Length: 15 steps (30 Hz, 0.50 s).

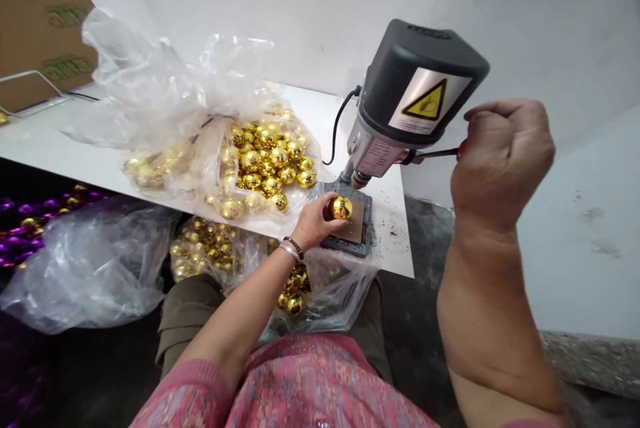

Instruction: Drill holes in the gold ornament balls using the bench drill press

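Left fingers (326,201) are clamped on a gold ball (343,208) near the table's (401,258) front-right corner, lever (436,154) gripped by right hand (503,148) (ball best kept steady under the bit (353,193)).

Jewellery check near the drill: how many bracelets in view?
2: a dark beaded bracelet and a silver bracelet, both on the left wrist, the silver one nearer the elbow. None shows on the right wrist; sleeves could hide others.
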Available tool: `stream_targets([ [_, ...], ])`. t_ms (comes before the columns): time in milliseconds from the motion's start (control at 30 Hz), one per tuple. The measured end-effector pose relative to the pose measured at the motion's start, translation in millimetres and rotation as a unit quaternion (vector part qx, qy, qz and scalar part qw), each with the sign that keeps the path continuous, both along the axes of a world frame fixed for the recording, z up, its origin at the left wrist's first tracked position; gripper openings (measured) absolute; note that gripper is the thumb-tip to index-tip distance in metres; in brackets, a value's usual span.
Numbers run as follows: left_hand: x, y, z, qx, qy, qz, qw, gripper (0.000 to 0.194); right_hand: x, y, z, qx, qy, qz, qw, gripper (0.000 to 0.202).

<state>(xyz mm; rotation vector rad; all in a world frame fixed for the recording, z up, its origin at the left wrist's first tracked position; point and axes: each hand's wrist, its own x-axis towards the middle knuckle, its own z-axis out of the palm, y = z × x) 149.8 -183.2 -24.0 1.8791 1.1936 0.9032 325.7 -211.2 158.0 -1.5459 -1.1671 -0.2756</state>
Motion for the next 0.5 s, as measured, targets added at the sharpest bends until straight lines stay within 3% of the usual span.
stream_targets([
  [100, -20.2, -16.9, 4.4, 0.027, -0.017, 0.007, 0.999, 0.049, 1.0, 1.4, 4.6, -0.02, 0.004, 0.0, 1.0, 0.028],
  [300, -65.7, -63.1, 8.3, 0.044, -0.047, 0.024, 0.998, 0.054, 8.2, 1.6, -3.9, -0.017, -0.017, -0.005, 1.0, 0.039],
  [500, -81.6, -88.6, 7.3, 0.02, -0.048, 0.019, 0.998, 0.052, 18.7, 11.9, -12.3, -0.011, -0.031, -0.016, 0.999, 0.051],
])
